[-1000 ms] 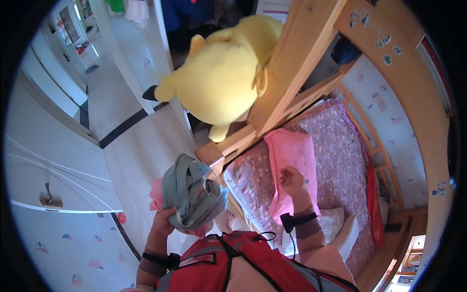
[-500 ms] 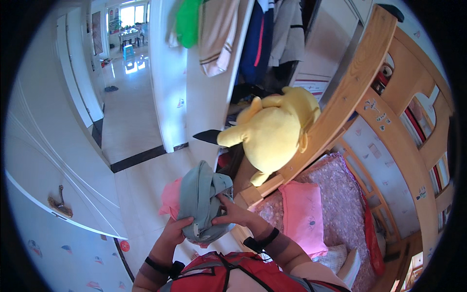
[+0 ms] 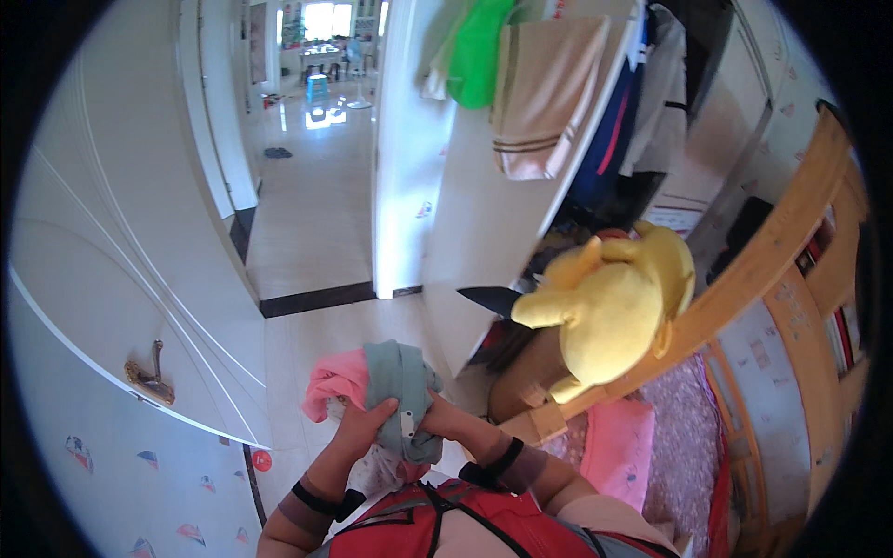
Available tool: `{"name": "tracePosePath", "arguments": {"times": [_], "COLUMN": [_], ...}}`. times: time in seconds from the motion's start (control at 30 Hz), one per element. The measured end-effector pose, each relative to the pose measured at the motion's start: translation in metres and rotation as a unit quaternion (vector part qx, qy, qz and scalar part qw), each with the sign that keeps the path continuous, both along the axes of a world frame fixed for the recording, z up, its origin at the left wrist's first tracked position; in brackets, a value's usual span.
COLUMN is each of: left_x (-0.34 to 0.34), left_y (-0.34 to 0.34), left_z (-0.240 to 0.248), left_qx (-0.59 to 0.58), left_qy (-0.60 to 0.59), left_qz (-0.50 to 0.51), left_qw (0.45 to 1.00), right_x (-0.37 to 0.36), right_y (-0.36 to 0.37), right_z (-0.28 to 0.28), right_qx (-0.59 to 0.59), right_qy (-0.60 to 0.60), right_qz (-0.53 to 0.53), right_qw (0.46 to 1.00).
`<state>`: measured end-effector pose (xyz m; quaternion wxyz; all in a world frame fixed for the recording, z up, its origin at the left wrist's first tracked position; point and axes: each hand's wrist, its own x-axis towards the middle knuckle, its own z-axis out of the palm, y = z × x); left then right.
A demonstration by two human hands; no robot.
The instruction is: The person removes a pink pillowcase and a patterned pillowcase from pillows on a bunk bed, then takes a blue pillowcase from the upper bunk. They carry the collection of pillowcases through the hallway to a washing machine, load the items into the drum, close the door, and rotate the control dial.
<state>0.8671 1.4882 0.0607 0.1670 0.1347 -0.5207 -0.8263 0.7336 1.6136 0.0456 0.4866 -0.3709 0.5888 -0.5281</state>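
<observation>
In the head view, the round red disc [image 3: 261, 460] low by the door bears marks too small to make out, and the small white patch on the grey-green garment [image 3: 395, 372] is also unreadable. That garment is bundled with pink cloth [image 3: 337, 379] and white patterned cloth [image 3: 377, 472] in front of the red vest, above the pale floor. The left hand [image 3: 367, 426] is clamped on the bundle, thumb on top; the right hand [image 3: 448, 420] touches its other side, fingers hidden, so I cannot tell how far they close. The open wardrobe holds a dark blue garment [image 3: 614, 139] and a grey jacket [image 3: 659, 102]; a brown-striped towel [image 3: 544, 93] hangs on its white door. A yellow plush toy [image 3: 609, 321] partly blocks the opening, beside the wooden bed rail [image 3: 744, 288]. A pink pillow [image 3: 621, 451] lies on the patterned mattress [image 3: 682, 437].
</observation>
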Motion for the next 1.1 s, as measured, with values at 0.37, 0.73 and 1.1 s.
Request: {"name": "tracePosePath", "arguments": {"times": [0.37, 0.73, 1.1], "left_x": [-0.077, -0.032, -0.099], "left_y": [-0.137, -0.279, -0.487], "left_z": [0.038, -0.014, -0.034], "left_qx": [-0.177, 0.017, 0.043], "left_qy": [-0.091, -0.199, -0.203], "left_qz": [0.085, 0.277, 0.317], "left_qw": [0.976, 0.94, 0.925], "right_x": [-0.118, -0.222, -0.301], "right_y": [-0.153, -0.319, -0.491], "right_z": [0.013, -0.023, 0.004], "right_qx": [-0.045, -0.027, -0.036], "right_qy": [0.078, -0.073, -0.098], "right_qz": [0.018, -0.118, -0.15], "right_qw": [0.996, 0.99, 0.983]}}
